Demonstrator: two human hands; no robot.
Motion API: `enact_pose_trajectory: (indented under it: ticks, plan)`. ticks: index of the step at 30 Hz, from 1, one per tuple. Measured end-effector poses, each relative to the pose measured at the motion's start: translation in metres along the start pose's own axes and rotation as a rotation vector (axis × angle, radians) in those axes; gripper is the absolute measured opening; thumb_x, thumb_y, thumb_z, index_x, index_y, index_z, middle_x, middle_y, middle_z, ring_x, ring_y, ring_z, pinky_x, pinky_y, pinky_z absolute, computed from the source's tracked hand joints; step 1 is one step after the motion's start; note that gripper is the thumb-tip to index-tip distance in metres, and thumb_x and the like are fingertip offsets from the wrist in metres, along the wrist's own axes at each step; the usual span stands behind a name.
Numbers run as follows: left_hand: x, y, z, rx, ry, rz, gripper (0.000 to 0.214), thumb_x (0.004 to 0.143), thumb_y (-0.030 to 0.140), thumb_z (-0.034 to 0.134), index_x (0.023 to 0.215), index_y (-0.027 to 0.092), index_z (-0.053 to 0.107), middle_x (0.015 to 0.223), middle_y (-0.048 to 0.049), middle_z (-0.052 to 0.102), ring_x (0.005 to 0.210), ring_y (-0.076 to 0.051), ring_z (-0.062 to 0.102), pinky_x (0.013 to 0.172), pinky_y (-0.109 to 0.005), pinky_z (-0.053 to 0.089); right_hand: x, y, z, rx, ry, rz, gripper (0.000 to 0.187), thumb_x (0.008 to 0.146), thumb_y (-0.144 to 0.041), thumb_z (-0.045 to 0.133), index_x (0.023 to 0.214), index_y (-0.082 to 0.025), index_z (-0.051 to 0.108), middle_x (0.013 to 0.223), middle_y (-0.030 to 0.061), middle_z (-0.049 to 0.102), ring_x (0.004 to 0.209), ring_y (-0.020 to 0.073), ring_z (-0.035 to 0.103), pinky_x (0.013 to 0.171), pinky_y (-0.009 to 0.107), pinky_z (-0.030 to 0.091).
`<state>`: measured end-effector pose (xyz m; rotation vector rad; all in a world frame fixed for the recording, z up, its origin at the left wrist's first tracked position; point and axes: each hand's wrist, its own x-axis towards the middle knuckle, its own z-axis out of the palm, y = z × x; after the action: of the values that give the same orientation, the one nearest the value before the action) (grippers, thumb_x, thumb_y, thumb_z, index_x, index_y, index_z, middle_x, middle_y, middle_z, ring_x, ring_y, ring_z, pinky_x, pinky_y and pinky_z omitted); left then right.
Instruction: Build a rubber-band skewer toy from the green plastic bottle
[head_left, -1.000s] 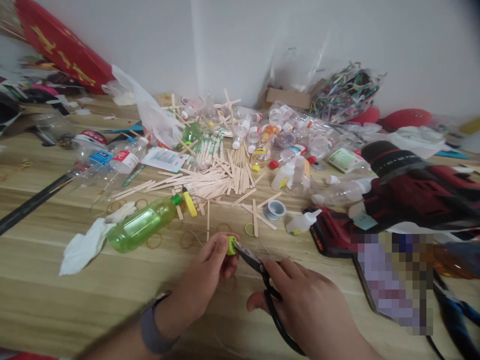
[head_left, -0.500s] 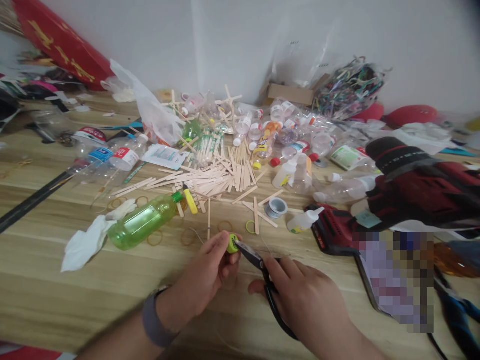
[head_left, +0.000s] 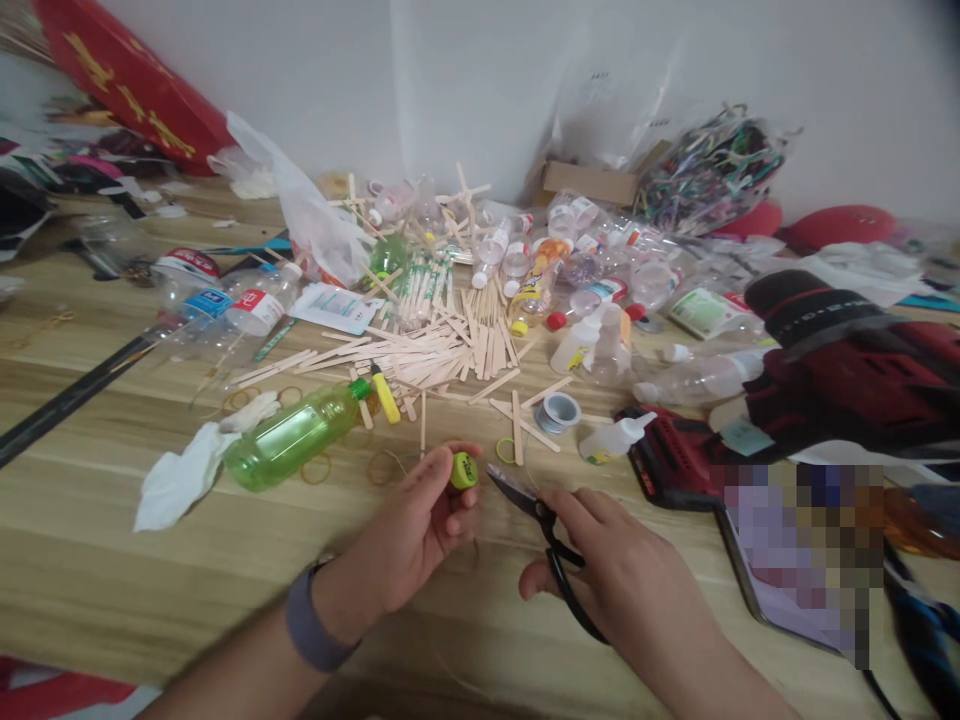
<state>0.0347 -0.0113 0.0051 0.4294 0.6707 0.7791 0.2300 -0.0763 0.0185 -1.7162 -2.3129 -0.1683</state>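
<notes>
My left hand (head_left: 416, 525) pinches a small yellow-green bottle cap (head_left: 463, 469) between thumb and fingertips, just above the wooden table (head_left: 112, 560). My right hand (head_left: 622, 580) grips black-handled scissors (head_left: 536, 515); their closed blades point left toward the cap with a small gap between tip and cap. A grey band is on my left wrist. A green plastic bottle (head_left: 296, 437) lies on its side to the left of my left hand, beside a crumpled white tissue (head_left: 184, 475).
A heap of wooden craft sticks (head_left: 435, 345) and several clear bottles (head_left: 585, 270) fill the table's middle. Rubber bands (head_left: 319, 468), a tape roll (head_left: 560, 411) and a small glue bottle (head_left: 615, 440) lie near my hands. A red power drill (head_left: 825, 380) sits at right.
The scissor tips were at the cap; now they have drawn back to the right, leaving a gap. My left hand still holds the cap, slightly raised. The view has shifted a little.
</notes>
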Motion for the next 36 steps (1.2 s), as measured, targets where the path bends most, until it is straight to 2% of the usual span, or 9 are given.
enact_pose_trajectory:
  ticks: [4, 8, 12, 17, 19, 24, 30, 36]
  plan:
    - [-0.001, 0.001, -0.001, 0.024, -0.034, 0.001, 0.049, 0.073, 0.052, 0.077, 0.104, 0.016, 0.063, 0.068, 0.0019, 0.057, 0.049, -0.003, 0.041, 0.047, -0.014, 0.032, 0.000, 0.000, -0.002, 0.001, -0.003, -0.025, 0.048, 0.074, -0.060, 0.071, 0.103, -0.022, 0.060, 0.079, 0.0016, 0.066, 0.069, 0.0223, 0.070, 0.053, 0.031, 0.050]
    - [-0.001, -0.001, -0.001, 0.054, 0.007, 0.030, 0.045, 0.072, 0.050, 0.078, 0.098, 0.016, 0.063, 0.069, 0.0023, 0.054, 0.054, -0.006, 0.042, 0.046, -0.014, 0.031, 0.003, -0.004, -0.006, -0.021, 0.040, -0.062, 0.047, 0.080, -0.063, 0.062, 0.101, -0.020, 0.063, 0.075, 0.0024, 0.064, 0.066, 0.0238, 0.068, 0.056, 0.034, 0.049]
    - [0.000, -0.003, 0.001, 0.090, 0.028, 0.078, 0.038, 0.075, 0.049, 0.075, 0.086, 0.017, 0.058, 0.069, 0.0033, 0.049, 0.059, -0.007, 0.042, 0.045, -0.015, 0.029, 0.003, -0.008, -0.008, -0.036, 0.058, -0.081, 0.047, 0.090, -0.064, 0.043, 0.095, -0.022, 0.063, 0.068, 0.0000, 0.063, 0.058, 0.0206, 0.066, 0.052, 0.033, 0.043]
    - [-0.002, -0.004, 0.001, 0.174, 0.001, 0.071, 0.040, 0.080, 0.056, 0.066, 0.086, 0.018, 0.056, 0.066, 0.0044, 0.047, 0.054, -0.006, 0.036, 0.047, -0.016, 0.028, 0.002, -0.013, -0.010, -0.125, 0.076, -0.087, 0.056, 0.095, -0.063, 0.025, 0.093, -0.024, 0.065, 0.062, 0.0006, 0.062, 0.052, 0.0196, 0.062, 0.049, 0.033, 0.035]
    - [-0.002, -0.006, 0.000, 0.202, 0.013, 0.076, 0.041, 0.080, 0.057, 0.066, 0.088, 0.018, 0.056, 0.067, 0.0040, 0.047, 0.056, -0.007, 0.038, 0.049, -0.017, 0.029, 0.003, -0.014, -0.012, -0.148, 0.076, -0.096, 0.057, 0.096, -0.062, 0.024, 0.089, -0.023, 0.065, 0.061, 0.0009, 0.061, 0.050, 0.0191, 0.061, 0.049, 0.033, 0.033]
    - [-0.002, -0.012, -0.003, 0.267, 0.031, 0.146, 0.041, 0.081, 0.057, 0.065, 0.096, 0.019, 0.056, 0.069, 0.0036, 0.050, 0.058, -0.009, 0.041, 0.052, -0.020, 0.031, 0.005, -0.018, -0.014, -0.254, 0.062, -0.107, 0.045, 0.097, -0.056, 0.038, 0.087, -0.022, 0.066, 0.060, 0.0013, 0.060, 0.053, 0.0187, 0.060, 0.052, 0.033, 0.032]
    - [-0.004, -0.010, 0.003, 0.222, 0.050, 0.112, 0.047, 0.074, 0.059, 0.070, 0.093, 0.019, 0.055, 0.065, 0.0046, 0.049, 0.055, -0.007, 0.039, 0.051, -0.019, 0.031, 0.009, -0.021, -0.011, -0.302, 0.155, -0.141, 0.058, 0.102, -0.047, 0.019, 0.082, -0.020, 0.067, 0.054, 0.0017, 0.057, 0.046, 0.0181, 0.058, 0.051, 0.032, 0.030]
    - [-0.002, -0.006, 0.001, 0.102, -0.016, 0.004, 0.043, 0.073, 0.054, 0.075, 0.089, 0.018, 0.057, 0.065, 0.0047, 0.048, 0.053, -0.005, 0.036, 0.049, -0.016, 0.028, 0.007, -0.017, -0.005, -0.245, 0.170, -0.146, 0.056, 0.104, -0.040, 0.019, 0.080, -0.021, 0.066, 0.052, 0.0005, 0.058, 0.042, 0.0168, 0.056, 0.047, 0.031, 0.029]
